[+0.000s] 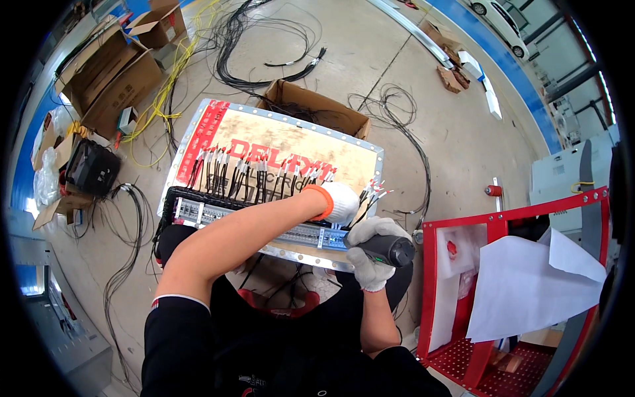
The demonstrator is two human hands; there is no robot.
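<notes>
My right hand (368, 270), in a pale work glove, is wrapped round a black cordless screwdriver (390, 250). The tool lies level and its front end points left, toward the right end of a metal mounting rail with terminal parts (301, 235). My left hand (342, 202), in a white glove with an orange cuff, is over that same end, close to the tool's front. Its fingers are hidden beneath the glove's back. A row of black wires (261, 182) with white end sleeves stands up along the rail's far side, and a few more wires (370, 196) stick out just right of my left hand.
The rail rests on a printed wooden board (221, 129) with a riveted metal edge. An open carton (317, 109) stands behind it. At right is a red metal frame cart (430, 291) with white paper sheets (529, 284). Loose black cables (228, 63) and cartons (122, 92) lie on the floor.
</notes>
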